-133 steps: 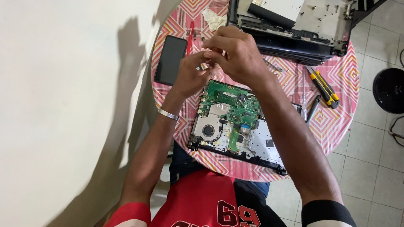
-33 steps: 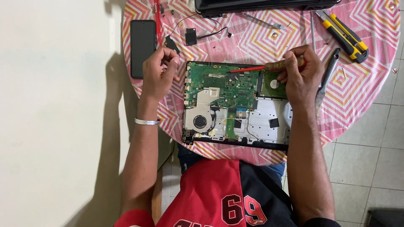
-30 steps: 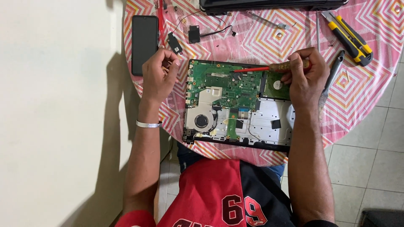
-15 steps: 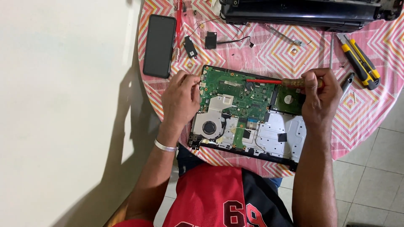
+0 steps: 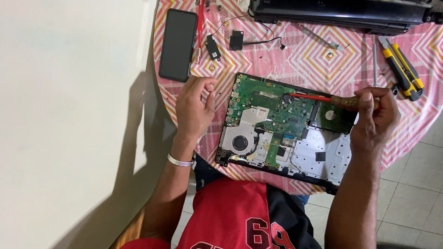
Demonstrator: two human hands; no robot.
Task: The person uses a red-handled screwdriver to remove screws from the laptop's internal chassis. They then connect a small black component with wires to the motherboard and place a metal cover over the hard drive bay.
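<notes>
Left hand (image 5: 193,108) has slid off the board edge since half a second ago, now loosely curled, fingers apart, empty, just left of the opened laptop base (image 5: 286,127) on the pink zigzag tablecloth (image 5: 429,106). Right hand (image 5: 374,117) fingers clamped on the red-shaft screwdriver (image 5: 318,97), tip on the green motherboard (image 5: 272,108). Black phone (image 5: 177,44) lies upper left.

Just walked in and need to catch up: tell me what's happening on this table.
A person sits at a round table with an opened laptop base, its green circuit board exposed. The right hand holds a red-shafted screwdriver, tip on the board. The left hand rests loosely curled beside the laptop's left edge, below a black phone.
</notes>
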